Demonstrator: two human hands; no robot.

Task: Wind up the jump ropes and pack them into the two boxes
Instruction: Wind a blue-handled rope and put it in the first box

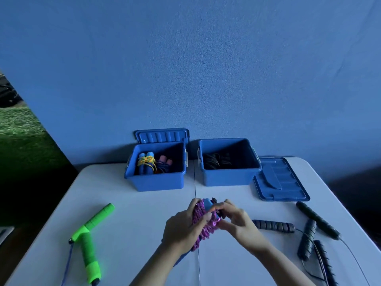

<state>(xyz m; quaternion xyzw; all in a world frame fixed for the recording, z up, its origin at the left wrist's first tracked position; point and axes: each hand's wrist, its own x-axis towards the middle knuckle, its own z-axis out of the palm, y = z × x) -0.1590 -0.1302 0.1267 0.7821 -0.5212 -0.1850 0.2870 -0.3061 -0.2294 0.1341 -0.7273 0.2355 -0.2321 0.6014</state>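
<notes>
green rope handles (88, 242) unwound on counter (127, 223) | my left hand (183, 226), right hand (237, 221): fingers clamp purple rope bundle (203, 221) | cord soft, springy (likely unravels) — grip across coils

Only the person's two forearms and hands were in view, coming in from the lower edge of the head view. Both forearms were bare up to where the picture cut them off; no sleeve or cuff reached into view. The left hand (186, 222) and the right hand (237, 221) wore no gloves. No ring, watch or wristband could be made out on either, though the dim bluish light left fine detail hard to tell. The fingernails looked short and plain.
</notes>
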